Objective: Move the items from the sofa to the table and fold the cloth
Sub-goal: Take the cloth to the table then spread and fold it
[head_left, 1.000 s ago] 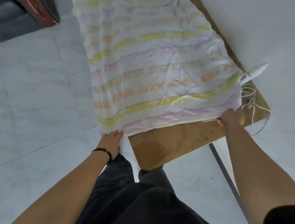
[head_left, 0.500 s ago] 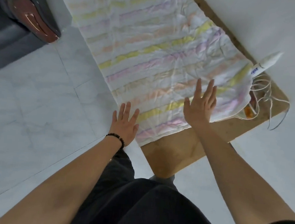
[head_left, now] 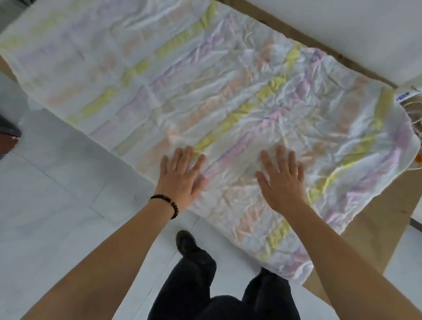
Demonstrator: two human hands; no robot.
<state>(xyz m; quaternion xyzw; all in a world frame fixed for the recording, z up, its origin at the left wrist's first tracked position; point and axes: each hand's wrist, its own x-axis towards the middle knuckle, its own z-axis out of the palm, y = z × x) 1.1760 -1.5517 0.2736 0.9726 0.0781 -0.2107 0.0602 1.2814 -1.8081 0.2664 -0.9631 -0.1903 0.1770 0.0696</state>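
Cloth [head_left: 210,89] covers the table [head_left: 380,236]; left hand [head_left: 180,180] and right hand [head_left: 282,183] press it flat-fingered. Likely smoothing; folding next needs a gripped edge

Both forearms are bare, from the wrists down to the frame's lower edge. At the wrist of the left hand [head_left: 181,175] sits a snug bracelet [head_left: 166,202] of small dark round beads, a few of them reddish-brown. The right hand [head_left: 282,180] is bare too. The legs are in loose, plain black trousers [head_left: 219,302] with soft folds. A dark rounded shoe [head_left: 185,241] shows below the left leg; the other foot is hidden
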